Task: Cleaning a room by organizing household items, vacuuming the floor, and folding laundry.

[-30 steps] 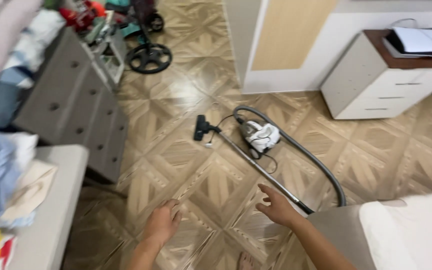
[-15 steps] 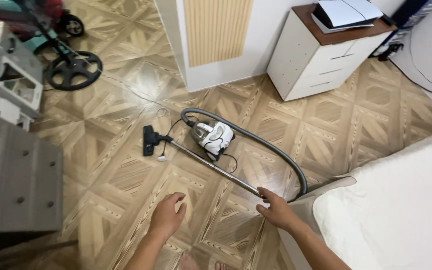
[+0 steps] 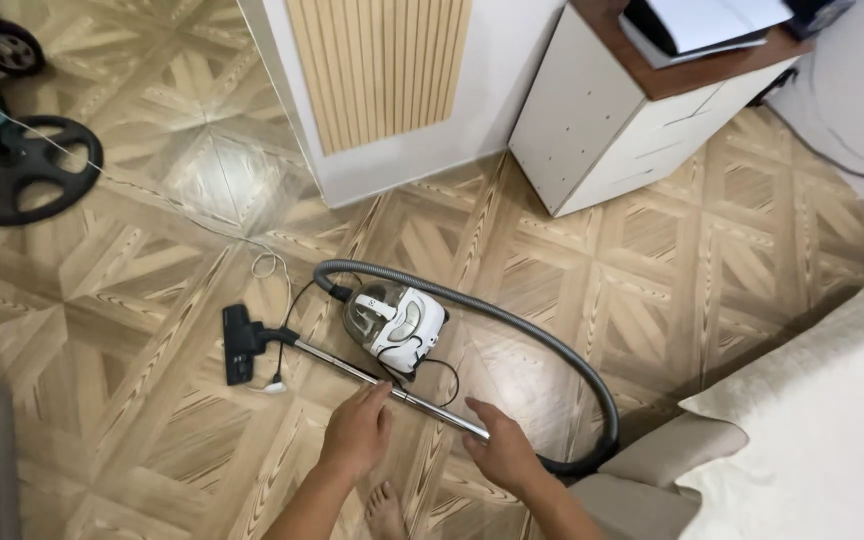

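Left hand (image 3: 357,432) and right hand (image 3: 502,452) reach downward, fingers spread.

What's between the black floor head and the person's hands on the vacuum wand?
In the head view, a bare stretch of metal wand runs from the floor head to the left hand, passing the white canister; the right hand sits further along.

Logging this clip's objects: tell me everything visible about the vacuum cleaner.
The vacuum cleaner is a small white canister with a clear dust bin, lying on the wood-pattern floor. A grey ribbed hose loops from it toward the bed. Its shiny metal tube ends in a black floor head. The left hand and right hand touch the tube.
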